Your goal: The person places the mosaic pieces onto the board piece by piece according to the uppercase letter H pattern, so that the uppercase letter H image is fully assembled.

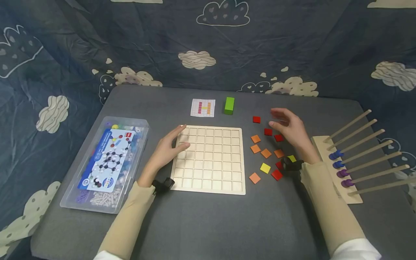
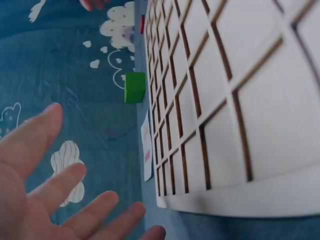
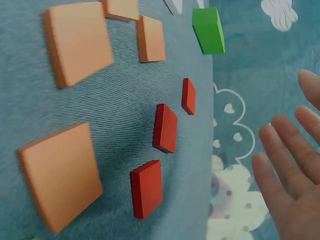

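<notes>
Probably at the pick-up step
Got right hand (image 1: 290,129) loose and empty by far red tiles (image 1: 268,132), left hand (image 1: 164,151) likewise near board (image 1: 212,159); likely needs a pinch next.

Grey table (image 1: 208,224) — gridded board (image 1: 208,160), coloured tiles (image 1: 266,153), case (image 1: 104,164)

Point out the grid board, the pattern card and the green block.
Grid board (image 1: 209,156), head view, cell near its middle.
Pattern card (image 1: 204,108), head view, yellow bar at its centre.
Green block (image 1: 229,104), head view, top face.
</notes>
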A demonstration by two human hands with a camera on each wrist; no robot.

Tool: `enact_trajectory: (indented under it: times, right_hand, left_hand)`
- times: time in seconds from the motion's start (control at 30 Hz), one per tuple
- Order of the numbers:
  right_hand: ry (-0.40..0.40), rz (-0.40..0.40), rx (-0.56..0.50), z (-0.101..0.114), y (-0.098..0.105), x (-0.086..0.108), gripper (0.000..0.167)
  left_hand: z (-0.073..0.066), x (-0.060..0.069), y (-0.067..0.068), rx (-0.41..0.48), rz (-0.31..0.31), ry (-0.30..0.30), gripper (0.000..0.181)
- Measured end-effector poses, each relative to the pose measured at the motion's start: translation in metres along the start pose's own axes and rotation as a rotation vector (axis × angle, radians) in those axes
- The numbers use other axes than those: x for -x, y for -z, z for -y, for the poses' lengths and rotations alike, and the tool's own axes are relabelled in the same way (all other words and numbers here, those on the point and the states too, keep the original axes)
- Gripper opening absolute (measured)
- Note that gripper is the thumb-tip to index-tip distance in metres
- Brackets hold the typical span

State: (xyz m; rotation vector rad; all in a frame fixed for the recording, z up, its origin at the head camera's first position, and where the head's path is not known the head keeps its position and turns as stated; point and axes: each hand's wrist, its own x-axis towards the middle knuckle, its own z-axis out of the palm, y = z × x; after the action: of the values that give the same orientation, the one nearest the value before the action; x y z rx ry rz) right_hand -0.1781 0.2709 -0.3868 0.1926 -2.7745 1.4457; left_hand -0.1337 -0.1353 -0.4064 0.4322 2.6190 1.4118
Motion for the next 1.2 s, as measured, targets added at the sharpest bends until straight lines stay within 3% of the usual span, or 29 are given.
enact_trajectory:
  times: [0.13, 0.3, 0.67, 0.9, 1.2]
  right_hand:
    - [-0.052, 0.009, -0.059, -0.002, 0.000, -0.010, 0.048]
    - [-0.089, 0.014, -0.095, -0.009, -0.004, -0.023, 0.045]
    - [-0.117, 0.030, -0.192, -0.032, -0.013, -0.048, 0.041]
    - [-0.182, 0.077, -0.176, -0.024, -0.014, -0.050, 0.041]
    - [-0.219, 0.100, -0.127, -0.026, -0.019, -0.058, 0.040]
  left_hand:
    - [0.004, 0.006, 0.001, 0.047, 0.008, 0.059, 0.068]
    - [0.011, 0.011, 0.001, 0.044, 0.030, 0.104, 0.071]
    - [0.022, 0.016, -0.001, -0.012, 0.046, 0.084, 0.070]
    - [0.028, 0.017, -0.003, -0.101, 0.077, 0.050, 0.070]
    - [0.031, 0.022, -0.002, -0.103, 0.112, 0.012, 0.069]
